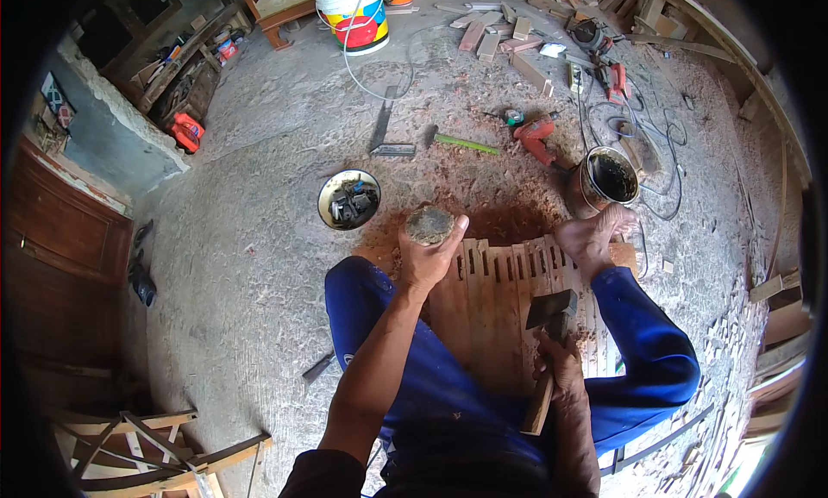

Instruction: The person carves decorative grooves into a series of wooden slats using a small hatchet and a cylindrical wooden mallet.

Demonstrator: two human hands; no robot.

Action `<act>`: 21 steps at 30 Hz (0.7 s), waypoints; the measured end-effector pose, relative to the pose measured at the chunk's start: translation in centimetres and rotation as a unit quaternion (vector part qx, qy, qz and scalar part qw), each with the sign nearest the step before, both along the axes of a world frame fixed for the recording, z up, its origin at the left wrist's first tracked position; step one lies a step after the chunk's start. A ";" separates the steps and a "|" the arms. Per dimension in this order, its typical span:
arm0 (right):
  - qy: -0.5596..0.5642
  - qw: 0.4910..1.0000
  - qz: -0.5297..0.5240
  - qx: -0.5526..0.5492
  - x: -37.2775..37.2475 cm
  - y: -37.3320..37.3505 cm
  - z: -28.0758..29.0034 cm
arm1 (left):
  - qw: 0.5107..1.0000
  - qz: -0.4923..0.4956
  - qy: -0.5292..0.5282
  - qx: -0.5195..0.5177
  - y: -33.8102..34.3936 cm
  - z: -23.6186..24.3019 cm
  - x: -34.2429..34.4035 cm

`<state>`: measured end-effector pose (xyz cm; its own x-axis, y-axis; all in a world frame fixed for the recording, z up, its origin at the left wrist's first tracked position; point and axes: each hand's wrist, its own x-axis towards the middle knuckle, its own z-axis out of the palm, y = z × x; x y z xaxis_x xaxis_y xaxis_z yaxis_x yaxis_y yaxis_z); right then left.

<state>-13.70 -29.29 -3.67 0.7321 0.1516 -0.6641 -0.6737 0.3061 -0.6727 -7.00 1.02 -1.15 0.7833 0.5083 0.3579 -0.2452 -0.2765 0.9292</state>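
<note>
My left hand [423, 261] is wrapped around a round, worn wooden block [429, 225] with a dark, rough top face, raised above the far end of some wooden slats. In my right hand [561, 366] is what looks like a hatchet [552, 309], with a broad dark metal head and a pale wooden handle pointing toward me. It is held above the right part of the slats. These pale slats [490, 313] lie side by side between my legs, with narrow slots cut near their far ends. My bare foot [590, 239] rests beside them.
Beyond the slats are a bowl of metal pieces [349, 200], a carpenter's square [392, 149], a green-handled hammer [466, 144], a red drill [535, 138] and a dark bucket [611, 177]. Cables [668, 144] and wood offcuts [493, 34] lie farther off. A flat-bladed tool [317, 369] lies left of my leg.
</note>
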 end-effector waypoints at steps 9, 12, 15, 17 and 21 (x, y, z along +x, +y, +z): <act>-0.018 0.999 0.031 -0.008 -0.1 0.5 0.2 | 0.996 -0.072 -0.048 0.030 -1.6 1.1 1.9; -0.054 0.997 0.061 -0.002 -0.3 0.1 0.7 | 0.995 -0.090 -0.044 0.009 -0.7 1.3 1.7; -0.102 0.991 0.075 0.033 -0.7 1.2 3.1 | 0.996 -0.037 0.022 -0.075 1.9 -1.3 0.7; -0.144 0.985 0.075 0.064 -0.8 2.2 4.2 | 0.997 -0.020 0.020 -0.066 1.3 -0.6 0.2; -0.222 0.964 0.146 0.022 -0.2 4.4 7.1 | 0.998 -0.018 -0.056 0.003 -1.4 0.1 0.8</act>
